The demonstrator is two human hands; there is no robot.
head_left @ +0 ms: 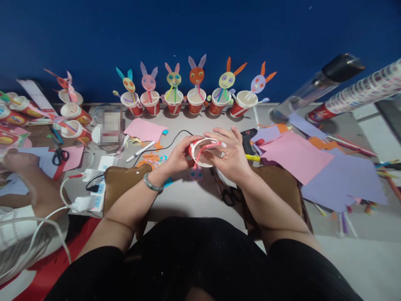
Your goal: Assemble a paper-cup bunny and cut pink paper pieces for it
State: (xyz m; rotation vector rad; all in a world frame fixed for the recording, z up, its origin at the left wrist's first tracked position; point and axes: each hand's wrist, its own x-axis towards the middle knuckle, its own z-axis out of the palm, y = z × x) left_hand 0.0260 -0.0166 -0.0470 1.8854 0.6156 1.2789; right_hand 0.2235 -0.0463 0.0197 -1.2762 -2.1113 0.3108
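A red and white paper cup (203,160) is tilted in front of me, its mouth turned toward me. My left hand (178,156) wraps round its left side, a bracelet at the wrist. My right hand (232,155) grips the right side, some fingers at the rim and others reaching inside. A red straw-like strip (210,145) crosses the cup's mouth. Just below the cup lies a small paper face (196,175) with blue eyes, partly in shadow. Black-handled scissors (230,195) rest on the table below my right hand.
Several cups with paper rabbit heads, one an orange rabbit (196,76), line the blue wall. A glue gun (249,140), pink paper (297,156) and purple paper (343,179) lie rightward. Leftward are a power strip (99,192), a marker (140,151) and another person's hand (20,165).
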